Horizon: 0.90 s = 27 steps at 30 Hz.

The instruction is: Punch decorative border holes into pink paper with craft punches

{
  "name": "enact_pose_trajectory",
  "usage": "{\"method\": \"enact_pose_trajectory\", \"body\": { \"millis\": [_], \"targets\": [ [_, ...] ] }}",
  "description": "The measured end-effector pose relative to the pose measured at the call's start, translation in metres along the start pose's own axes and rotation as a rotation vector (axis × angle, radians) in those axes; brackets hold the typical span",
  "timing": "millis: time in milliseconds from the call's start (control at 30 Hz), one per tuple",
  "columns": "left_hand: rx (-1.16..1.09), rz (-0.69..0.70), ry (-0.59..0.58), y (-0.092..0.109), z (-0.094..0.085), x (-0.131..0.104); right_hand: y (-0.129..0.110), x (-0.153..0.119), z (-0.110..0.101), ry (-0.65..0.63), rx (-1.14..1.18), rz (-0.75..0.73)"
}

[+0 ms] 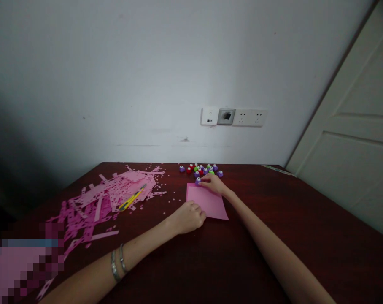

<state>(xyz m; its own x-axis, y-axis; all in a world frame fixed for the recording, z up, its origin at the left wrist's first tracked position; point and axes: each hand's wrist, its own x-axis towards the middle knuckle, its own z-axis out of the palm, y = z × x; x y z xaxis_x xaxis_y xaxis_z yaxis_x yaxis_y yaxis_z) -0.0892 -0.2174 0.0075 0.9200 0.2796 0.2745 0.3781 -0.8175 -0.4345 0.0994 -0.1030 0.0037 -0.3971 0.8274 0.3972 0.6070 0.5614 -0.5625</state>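
A pink paper sheet (209, 202) lies on the dark red table, with a deeper pink strip along its far edge. My left hand (191, 216) is closed, fingers curled over the sheet's near left side. At the far edge of the paper, my right hand (213, 184) grips a small purple craft punch (198, 181) with a white top between thumb and fingers. Just beyond it stand several more small punches, among them a red punch (189, 170), a green punch (196, 168) and a purple punch (220, 173).
To the left spreads a heap of pink paper scraps (99, 196) with punched holes, and a yellow utility knife (132, 198) lies on it. Tiny cut-outs dot the table. A patterned strip (278, 169) lies at the far right edge. Wall sockets (248, 118) sit above the table.
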Motion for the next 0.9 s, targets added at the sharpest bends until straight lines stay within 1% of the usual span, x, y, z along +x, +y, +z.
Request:
{"method": "enact_pose_trajectory", "body": {
  "millis": [133,367,567,900],
  "targets": [
    [0.004,0.025,-0.006,0.004,-0.002,0.0,0.004,0.003,0.004,-0.015,-0.003,-0.026],
    [0.006,-0.004,-0.016,0.007,0.001,-0.001,0.01,0.003,0.011,-0.006,0.019,-0.068],
    [-0.004,0.001,-0.037,0.008,-0.002,-0.001,0.012,0.006,0.016,-0.009,-0.002,-0.08],
    [-0.051,-0.038,-0.027,0.009,0.001,-0.001,0.012,0.008,0.02,-0.034,-0.033,-0.081]
  ]
}}
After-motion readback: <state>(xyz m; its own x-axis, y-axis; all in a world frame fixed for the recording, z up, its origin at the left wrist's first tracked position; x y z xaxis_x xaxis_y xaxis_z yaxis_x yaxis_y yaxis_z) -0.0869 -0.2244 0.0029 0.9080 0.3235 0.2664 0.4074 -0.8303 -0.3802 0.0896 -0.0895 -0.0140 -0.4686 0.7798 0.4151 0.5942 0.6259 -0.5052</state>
